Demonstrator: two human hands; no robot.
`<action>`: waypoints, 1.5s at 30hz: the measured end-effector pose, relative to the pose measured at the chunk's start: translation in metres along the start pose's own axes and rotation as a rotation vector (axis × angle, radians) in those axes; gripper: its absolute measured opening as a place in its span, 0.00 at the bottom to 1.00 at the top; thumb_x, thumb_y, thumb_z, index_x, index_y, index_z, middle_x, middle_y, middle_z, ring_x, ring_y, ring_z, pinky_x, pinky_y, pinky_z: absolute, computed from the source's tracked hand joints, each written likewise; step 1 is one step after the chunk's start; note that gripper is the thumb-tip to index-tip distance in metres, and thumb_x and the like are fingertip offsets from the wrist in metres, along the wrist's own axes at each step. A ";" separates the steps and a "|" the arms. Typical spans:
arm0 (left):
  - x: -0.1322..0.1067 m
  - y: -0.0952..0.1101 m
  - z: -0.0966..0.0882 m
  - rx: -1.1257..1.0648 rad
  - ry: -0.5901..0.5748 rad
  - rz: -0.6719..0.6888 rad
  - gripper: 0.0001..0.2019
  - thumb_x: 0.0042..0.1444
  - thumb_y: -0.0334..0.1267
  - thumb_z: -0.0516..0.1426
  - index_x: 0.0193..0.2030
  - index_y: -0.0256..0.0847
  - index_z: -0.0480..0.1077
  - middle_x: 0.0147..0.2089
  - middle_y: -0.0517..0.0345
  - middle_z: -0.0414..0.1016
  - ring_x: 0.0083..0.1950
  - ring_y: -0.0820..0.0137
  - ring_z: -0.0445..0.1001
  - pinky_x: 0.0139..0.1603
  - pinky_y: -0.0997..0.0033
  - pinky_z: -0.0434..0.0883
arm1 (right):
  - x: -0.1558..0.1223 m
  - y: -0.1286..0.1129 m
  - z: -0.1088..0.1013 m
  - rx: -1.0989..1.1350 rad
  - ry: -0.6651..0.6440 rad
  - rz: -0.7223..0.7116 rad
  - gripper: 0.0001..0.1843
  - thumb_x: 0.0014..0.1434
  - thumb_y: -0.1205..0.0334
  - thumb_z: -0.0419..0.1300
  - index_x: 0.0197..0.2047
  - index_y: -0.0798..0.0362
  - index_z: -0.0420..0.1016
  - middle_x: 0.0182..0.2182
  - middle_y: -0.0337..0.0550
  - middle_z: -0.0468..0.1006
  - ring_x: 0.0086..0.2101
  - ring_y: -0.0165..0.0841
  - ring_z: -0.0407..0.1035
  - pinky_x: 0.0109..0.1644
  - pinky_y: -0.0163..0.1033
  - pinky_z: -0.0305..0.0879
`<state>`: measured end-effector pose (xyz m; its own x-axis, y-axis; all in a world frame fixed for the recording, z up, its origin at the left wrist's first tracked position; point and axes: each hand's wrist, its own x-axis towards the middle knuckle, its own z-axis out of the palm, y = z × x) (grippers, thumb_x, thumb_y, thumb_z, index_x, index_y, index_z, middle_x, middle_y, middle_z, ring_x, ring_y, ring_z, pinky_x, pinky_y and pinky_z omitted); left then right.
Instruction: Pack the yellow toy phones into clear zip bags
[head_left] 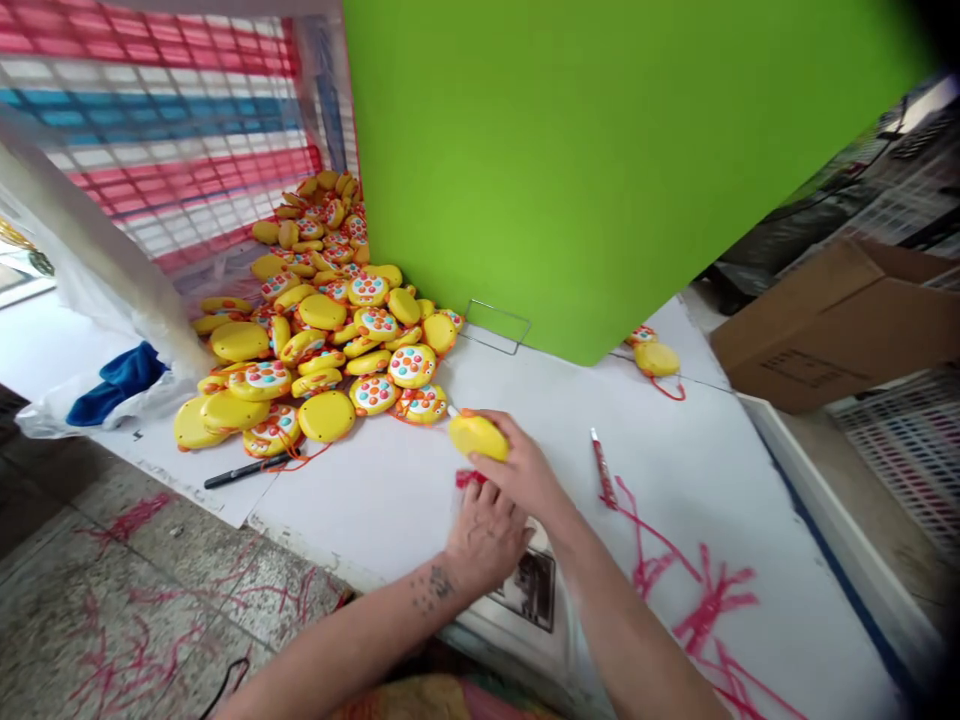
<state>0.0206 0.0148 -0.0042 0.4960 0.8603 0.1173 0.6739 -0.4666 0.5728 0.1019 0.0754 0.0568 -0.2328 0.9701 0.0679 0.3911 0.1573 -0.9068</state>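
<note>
My right hand [529, 470] is closed around a yellow oval toy [478, 437], its plain yellow side up. A small white tip shows beside the toy at its far left. My left hand [491, 530] lies just below, near the table's front edge, with fingers curled over a small red item [469, 479] that is mostly hidden. To the left is a big heap of matching toys [322, 312], some with plain yellow backs up, others showing white faces with coloured dots. A red patterned pen-like tool [601, 467] lies to the right of my hands.
A tall green panel [570, 170] stands at the back. One more yellow toy [656, 358] lies beyond its right corner. Pink strips [709, 610] litter the table's right side. A black marker [247, 470] lies before the heap; a cardboard box [817, 320] sits far right.
</note>
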 end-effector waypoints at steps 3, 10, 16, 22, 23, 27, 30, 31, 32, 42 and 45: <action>0.002 0.001 -0.003 0.192 0.005 0.053 0.09 0.59 0.39 0.54 0.44 0.37 0.68 0.44 0.48 0.70 0.49 0.55 0.65 0.51 0.50 0.61 | -0.037 0.022 -0.048 0.052 0.170 0.151 0.24 0.52 0.57 0.61 0.52 0.52 0.67 0.49 0.47 0.74 0.45 0.38 0.70 0.49 0.41 0.67; 0.002 -0.002 -0.003 0.257 0.062 0.200 0.05 0.63 0.35 0.50 0.39 0.38 0.66 0.39 0.54 0.70 0.44 0.62 0.66 0.52 0.57 0.61 | -0.126 0.043 -0.102 0.135 0.004 0.415 0.26 0.44 0.44 0.66 0.43 0.51 0.77 0.35 0.46 0.79 0.31 0.38 0.72 0.33 0.39 0.69; 0.002 0.000 -0.007 0.275 -0.025 0.269 0.11 0.63 0.36 0.50 0.51 0.39 0.65 0.41 0.52 0.71 0.43 0.62 0.66 0.48 0.58 0.61 | -0.112 0.049 -0.095 0.336 -0.027 0.319 0.27 0.42 0.44 0.67 0.43 0.51 0.77 0.37 0.48 0.79 0.34 0.40 0.73 0.35 0.40 0.70; 0.000 -0.001 -0.006 0.257 0.031 0.343 0.08 0.64 0.35 0.48 0.41 0.39 0.68 0.38 0.53 0.70 0.42 0.64 0.65 0.47 0.60 0.62 | -0.064 0.060 -0.070 0.061 0.178 0.254 0.24 0.53 0.48 0.61 0.50 0.51 0.72 0.45 0.47 0.77 0.44 0.41 0.71 0.48 0.45 0.68; -0.001 -0.001 -0.005 0.252 0.049 0.341 0.09 0.64 0.36 0.48 0.40 0.39 0.68 0.38 0.54 0.70 0.42 0.64 0.65 0.47 0.60 0.62 | -0.062 0.060 -0.065 0.028 0.141 0.228 0.23 0.54 0.48 0.60 0.50 0.51 0.72 0.45 0.46 0.77 0.44 0.40 0.71 0.50 0.45 0.67; -0.004 0.000 -0.006 0.219 0.176 0.312 0.07 0.63 0.34 0.50 0.41 0.40 0.67 0.41 0.53 0.71 0.44 0.64 0.66 0.49 0.58 0.64 | -0.062 0.059 -0.051 -0.046 -0.078 0.103 0.20 0.62 0.49 0.51 0.51 0.49 0.74 0.47 0.46 0.77 0.49 0.39 0.69 0.56 0.48 0.62; -0.004 0.001 -0.009 0.134 0.247 0.290 0.06 0.61 0.36 0.51 0.43 0.39 0.66 0.51 0.48 0.69 0.55 0.59 0.63 0.55 0.53 0.63 | -0.066 0.062 -0.050 -0.092 -0.075 0.038 0.21 0.64 0.49 0.48 0.50 0.49 0.75 0.50 0.47 0.75 0.52 0.39 0.66 0.60 0.49 0.59; -0.003 0.001 -0.009 0.099 0.248 0.273 0.06 0.61 0.36 0.52 0.43 0.39 0.66 0.53 0.46 0.68 0.57 0.58 0.62 0.57 0.51 0.63 | -0.068 0.065 -0.053 -0.102 -0.024 0.036 0.22 0.65 0.48 0.47 0.51 0.50 0.75 0.50 0.48 0.74 0.53 0.39 0.65 0.60 0.49 0.58; -0.002 0.000 -0.010 0.061 0.241 0.249 0.06 0.61 0.36 0.51 0.43 0.39 0.66 0.54 0.45 0.67 0.59 0.58 0.62 0.57 0.51 0.63 | -0.070 0.068 -0.056 -0.118 0.041 0.053 0.23 0.65 0.48 0.47 0.51 0.51 0.74 0.51 0.49 0.74 0.53 0.39 0.65 0.60 0.49 0.59; 0.010 -0.001 -0.021 -0.200 0.100 0.109 0.04 0.61 0.34 0.50 0.39 0.39 0.65 0.54 0.45 0.69 0.58 0.61 0.65 0.56 0.55 0.65 | -0.093 0.072 -0.057 -0.055 0.146 0.238 0.21 0.62 0.53 0.50 0.55 0.50 0.71 0.46 0.46 0.78 0.44 0.39 0.72 0.49 0.45 0.67; 0.016 0.006 -0.035 -0.199 -0.007 0.039 0.03 0.60 0.32 0.52 0.35 0.39 0.65 0.41 0.51 0.73 0.46 0.64 0.71 0.49 0.62 0.68 | -0.090 0.062 -0.047 -0.030 0.226 0.252 0.22 0.62 0.55 0.49 0.57 0.50 0.69 0.42 0.44 0.79 0.38 0.37 0.74 0.44 0.42 0.69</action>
<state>0.0135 0.0330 0.0299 0.5234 0.8409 0.1374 0.5331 -0.4490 0.7171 0.1892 0.0068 0.0145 0.0762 0.9951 -0.0637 0.4380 -0.0908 -0.8944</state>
